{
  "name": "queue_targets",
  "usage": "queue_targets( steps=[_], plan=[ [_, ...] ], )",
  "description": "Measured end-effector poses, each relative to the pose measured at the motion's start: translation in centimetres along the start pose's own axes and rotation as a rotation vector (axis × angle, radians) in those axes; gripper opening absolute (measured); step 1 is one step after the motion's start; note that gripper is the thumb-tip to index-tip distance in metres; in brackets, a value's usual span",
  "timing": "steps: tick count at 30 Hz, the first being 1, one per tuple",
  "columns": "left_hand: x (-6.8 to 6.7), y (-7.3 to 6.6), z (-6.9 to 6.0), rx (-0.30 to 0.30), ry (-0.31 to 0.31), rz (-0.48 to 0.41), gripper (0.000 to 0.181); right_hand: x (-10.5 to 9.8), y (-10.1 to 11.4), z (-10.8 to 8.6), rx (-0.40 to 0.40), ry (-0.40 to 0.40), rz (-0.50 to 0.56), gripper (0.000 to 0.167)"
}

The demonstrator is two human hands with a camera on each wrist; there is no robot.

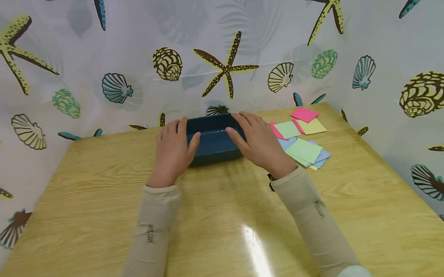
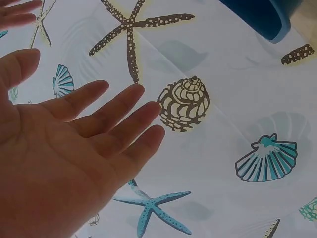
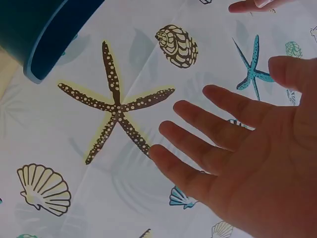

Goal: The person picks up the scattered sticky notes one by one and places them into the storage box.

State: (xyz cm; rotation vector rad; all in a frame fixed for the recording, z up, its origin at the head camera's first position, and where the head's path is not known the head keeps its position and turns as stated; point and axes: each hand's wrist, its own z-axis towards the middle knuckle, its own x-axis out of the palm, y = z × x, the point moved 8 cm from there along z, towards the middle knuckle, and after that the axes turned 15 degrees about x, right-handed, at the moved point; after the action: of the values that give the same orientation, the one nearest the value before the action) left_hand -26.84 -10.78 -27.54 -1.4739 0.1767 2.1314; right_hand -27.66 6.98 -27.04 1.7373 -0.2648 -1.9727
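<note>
A dark blue rectangular box (image 1: 217,157) with an open top sits on the table toward its far edge. My left hand (image 1: 172,154) is at its left end, and my right hand (image 1: 260,143) is at its right end, both with fingers extended and thumbs pointing inward. The left wrist view shows the left hand (image 2: 74,148) spread, with a gap between its fingertips and the box (image 2: 270,22). Likewise, in the right wrist view the right hand (image 3: 242,158) is apart from the box (image 3: 44,39). Neither hand holds anything.
Loose sticky notes in green (image 1: 305,150), pink (image 1: 305,114), yellow (image 1: 313,126) and blue lie on the wooden table (image 1: 217,224), right of the box. Behind the table hangs a white curtain (image 1: 203,25) printed with shells and starfish.
</note>
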Motion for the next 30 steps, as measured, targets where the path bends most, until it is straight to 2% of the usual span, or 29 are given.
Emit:
queue_targets(
  steps=[9,14,17,22,26,30],
  plan=[
    [0.5,3.0,0.3,-0.064,0.036,-0.074,0.054,1.2,-2.3,2.2,0.081,0.149,0.184,0.057],
    [1.3,5.3,0.4,-0.145,0.077,-0.150,0.051,1.5,-3.6,4.0,0.125,0.136,0.300,0.051],
    [1.7,6.3,0.6,-0.173,0.064,-0.171,0.048,2.0,-4.6,5.4,0.166,0.111,0.343,0.048],
    [2.6,8.2,0.9,-0.232,0.029,-0.129,0.043,2.8,-5.9,7.4,0.239,0.080,0.351,0.044],
    [3.5,9.6,0.9,-0.289,0.022,-0.113,0.038,3.4,-6.9,8.6,0.306,0.054,0.325,0.042],
    [4.6,10.8,1.0,-0.318,0.022,-0.139,0.030,4.0,-7.8,9.4,0.386,0.035,0.269,0.040]
  ],
)
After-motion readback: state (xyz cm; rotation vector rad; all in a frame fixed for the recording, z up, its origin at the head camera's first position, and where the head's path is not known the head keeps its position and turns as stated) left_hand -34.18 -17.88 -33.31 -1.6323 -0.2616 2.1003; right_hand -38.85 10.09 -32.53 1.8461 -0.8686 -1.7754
